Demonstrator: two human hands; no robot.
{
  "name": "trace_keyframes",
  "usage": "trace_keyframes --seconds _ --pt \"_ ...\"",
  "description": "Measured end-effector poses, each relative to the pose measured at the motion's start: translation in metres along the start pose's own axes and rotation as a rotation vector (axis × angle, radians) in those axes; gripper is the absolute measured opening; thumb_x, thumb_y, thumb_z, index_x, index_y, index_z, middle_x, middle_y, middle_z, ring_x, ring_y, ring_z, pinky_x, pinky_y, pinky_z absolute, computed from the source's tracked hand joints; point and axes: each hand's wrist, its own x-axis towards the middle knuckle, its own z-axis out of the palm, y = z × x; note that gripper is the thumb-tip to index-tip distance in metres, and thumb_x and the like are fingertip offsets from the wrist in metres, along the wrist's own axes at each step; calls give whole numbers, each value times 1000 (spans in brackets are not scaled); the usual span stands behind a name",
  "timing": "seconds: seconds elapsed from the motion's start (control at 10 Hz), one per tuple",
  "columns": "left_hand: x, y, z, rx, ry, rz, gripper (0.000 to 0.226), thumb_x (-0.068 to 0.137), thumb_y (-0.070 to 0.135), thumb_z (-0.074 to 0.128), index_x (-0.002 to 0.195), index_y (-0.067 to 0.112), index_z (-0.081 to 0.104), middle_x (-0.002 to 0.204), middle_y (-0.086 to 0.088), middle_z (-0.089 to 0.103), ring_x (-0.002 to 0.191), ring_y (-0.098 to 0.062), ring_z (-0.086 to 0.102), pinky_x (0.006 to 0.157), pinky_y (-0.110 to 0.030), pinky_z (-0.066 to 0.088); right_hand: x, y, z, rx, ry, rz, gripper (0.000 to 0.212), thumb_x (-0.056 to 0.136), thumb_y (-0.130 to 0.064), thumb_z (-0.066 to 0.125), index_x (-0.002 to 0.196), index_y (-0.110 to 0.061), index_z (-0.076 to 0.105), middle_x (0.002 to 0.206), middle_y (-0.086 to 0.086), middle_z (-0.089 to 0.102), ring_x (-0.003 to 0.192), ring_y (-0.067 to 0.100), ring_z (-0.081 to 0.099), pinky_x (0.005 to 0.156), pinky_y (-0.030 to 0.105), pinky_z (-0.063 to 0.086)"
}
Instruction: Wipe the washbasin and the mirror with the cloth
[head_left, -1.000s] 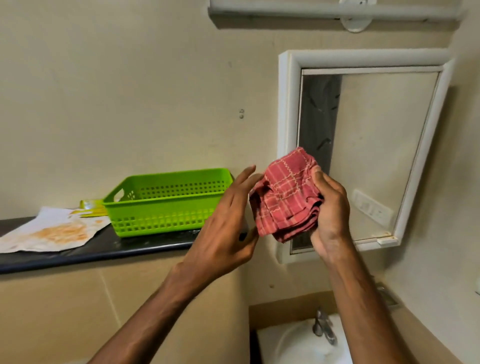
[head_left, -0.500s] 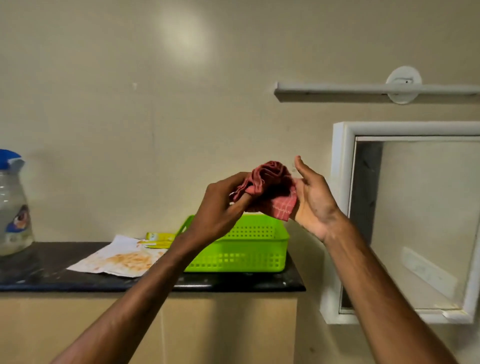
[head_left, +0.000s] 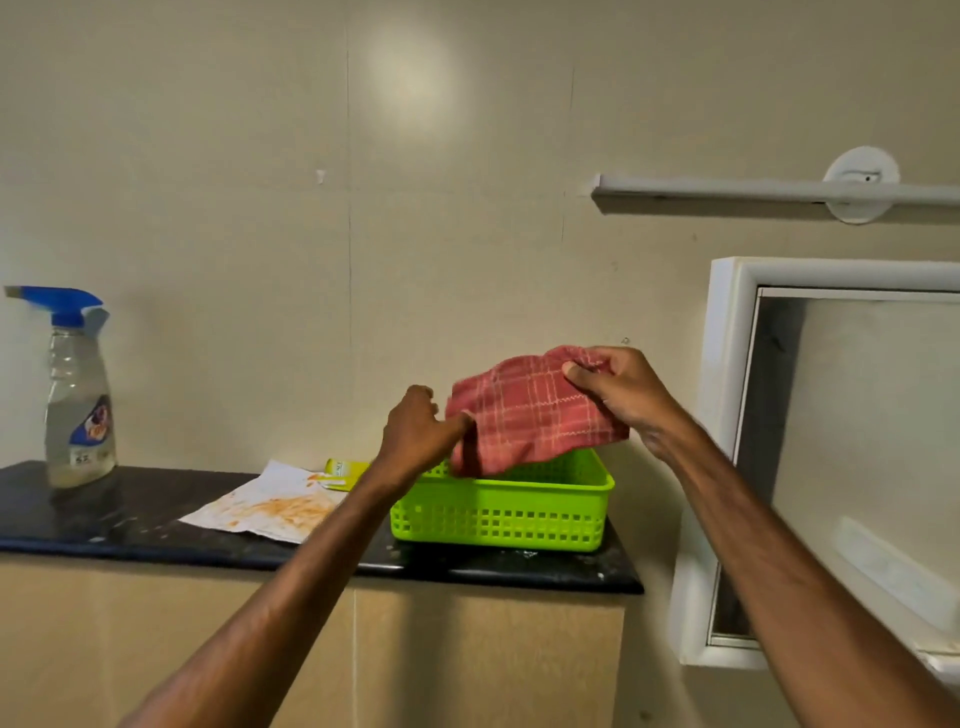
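Observation:
Both hands hold a red checked cloth (head_left: 530, 415), spread out just above a lime green basket (head_left: 498, 514). My left hand (head_left: 415, 431) pinches the cloth's lower left edge. My right hand (head_left: 618, 389) grips its upper right corner. The cloth's lower edge dips into the basket's opening. A white-framed mirror (head_left: 852, 467) hangs on the wall at the right, apart from both hands. The washbasin is out of view.
The basket stands at the right end of a black counter (head_left: 130, 525). A stained paper sheet (head_left: 270, 504) and a yellow packet (head_left: 343, 470) lie left of it. A spray bottle with a blue trigger (head_left: 78, 395) stands far left. A white light fitting (head_left: 779, 192) is mounted above the mirror.
The view has swung left, away from the mirror toward the counter. The cloth went from bunched in my right hand to spread between both hands and lowered over the basket.

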Motion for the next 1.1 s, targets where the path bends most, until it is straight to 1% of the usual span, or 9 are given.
trace_keyframes --seconds 0.1,0.2,0.4,0.6,0.7,0.8,0.9,1.0,1.1 --pt "-12 -12 19 327 53 136 69 87 35 71 141 1 43 136 -19 59 127 -37 55 100 -40 45 14 -7 6 -494 -113 -114 23 90 -29 80 110 -18 82 107 2 80 103 20 73 96 42 57" --pt "-24 -14 44 391 26 291 41 95 36 57 128 11 61 125 -12 68 119 -31 62 94 -38 48 12 -13 13 -738 -200 -161 20 85 -35 83 103 -26 83 103 -7 80 102 18 73 88 39 56" --pt "-32 -15 71 598 184 355 38 99 35 35 79 16 61 82 -9 70 80 -31 66 62 -34 37 -33 -38 6 -814 -222 -192 28 80 -61 81 98 -40 82 90 -15 80 81 10 71 67 33 52" --pt "-32 -20 78 633 257 414 34 103 29 37 85 15 62 74 -12 70 72 -35 67 57 -35 34 -101 -35 -3 -759 -188 -238 32 80 -25 88 109 -35 81 92 -16 69 85 15 66 72 35 54" --pt "-30 -22 79 634 265 426 30 101 27 43 83 14 62 68 -16 69 66 -38 68 52 -36 43 -130 0 12 -816 -223 -268 47 77 -22 82 120 -40 75 107 -7 73 96 21 69 77 38 57" --pt "-29 -24 81 619 290 433 31 101 28 41 82 14 62 65 -17 68 62 -38 68 50 -36 42 -150 33 24 -889 -261 -253 71 80 -29 81 145 -40 54 132 -8 59 115 21 63 88 38 57" --pt "-34 -25 82 570 287 477 35 103 30 37 85 13 62 67 -15 67 64 -37 66 52 -35 34 -164 49 25 -860 -237 -246 73 88 -38 79 152 -39 45 139 -12 51 118 15 59 91 36 56" --pt "-36 -27 79 413 340 467 30 105 29 36 101 18 64 80 -9 69 78 -32 65 61 -38 40 -173 52 18 -731 -245 -226 61 93 -32 76 149 -32 52 146 -14 57 127 8 58 104 36 55" --pt "-61 -16 83 106 385 489 23 102 18 46 118 17 62 109 -4 68 106 -22 58 86 -33 43 -185 55 4 -599 -174 -228 47 95 -22 76 140 -28 65 139 -11 68 125 2 61 107 25 52"
